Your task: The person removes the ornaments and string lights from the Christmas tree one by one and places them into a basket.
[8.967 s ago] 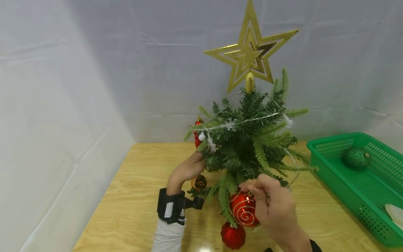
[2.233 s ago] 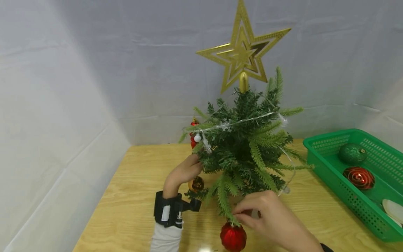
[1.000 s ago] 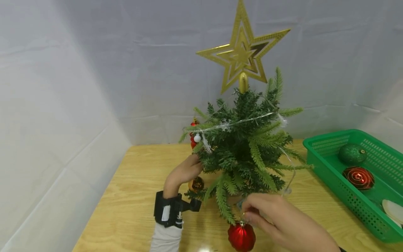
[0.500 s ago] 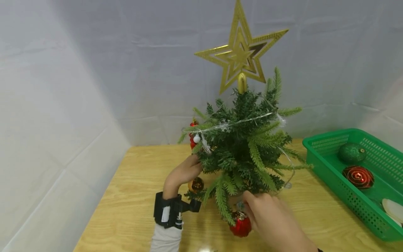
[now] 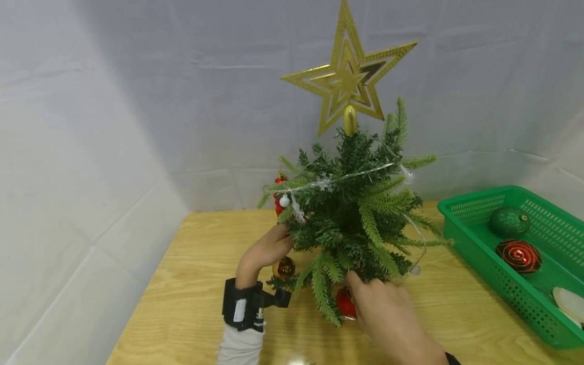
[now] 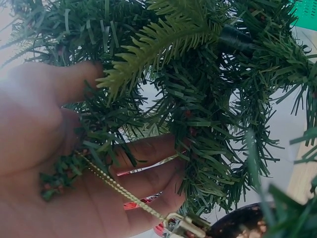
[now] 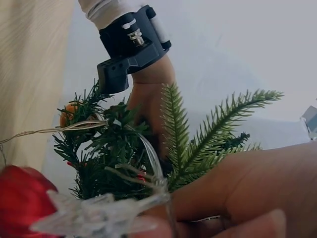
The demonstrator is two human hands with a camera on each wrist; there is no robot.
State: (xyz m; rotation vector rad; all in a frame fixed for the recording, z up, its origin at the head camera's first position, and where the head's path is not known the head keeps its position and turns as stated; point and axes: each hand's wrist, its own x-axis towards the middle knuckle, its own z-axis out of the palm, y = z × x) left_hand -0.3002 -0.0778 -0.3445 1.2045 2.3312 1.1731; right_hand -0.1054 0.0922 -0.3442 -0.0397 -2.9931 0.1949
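A small artificial Christmas tree (image 5: 347, 218) stands on the table. My left hand (image 5: 266, 249) reaches in at its left side; in the left wrist view, thumb and fingers of the left hand (image 6: 59, 134) wrap a green branch (image 6: 124, 114). A gold bead cord (image 6: 124, 191) runs past the palm to a bauble's cap. My right hand (image 5: 383, 309), fingers curled, is under the front branches, just above a red bauble (image 5: 345, 303) that it holds by the top; its fingertips are hidden. The right wrist view shows the red bauble (image 7: 25, 203) beside a clear star light (image 7: 99, 213).
A green basket (image 5: 483, 284) at right holds a green bauble (image 5: 509, 222), a red swirled bauble (image 5: 518, 256) and a whitish flat thing (image 5: 569, 304). A gold star (image 5: 349, 78) tops the tree. A light string (image 5: 342, 177) crosses the branches. An amber bauble (image 5: 285, 267) hangs left.
The red swirled bauble went from my right hand into the basket. My right hand then took the lower red bauble and moved it up and inward under the tree. The left hand stayed put.
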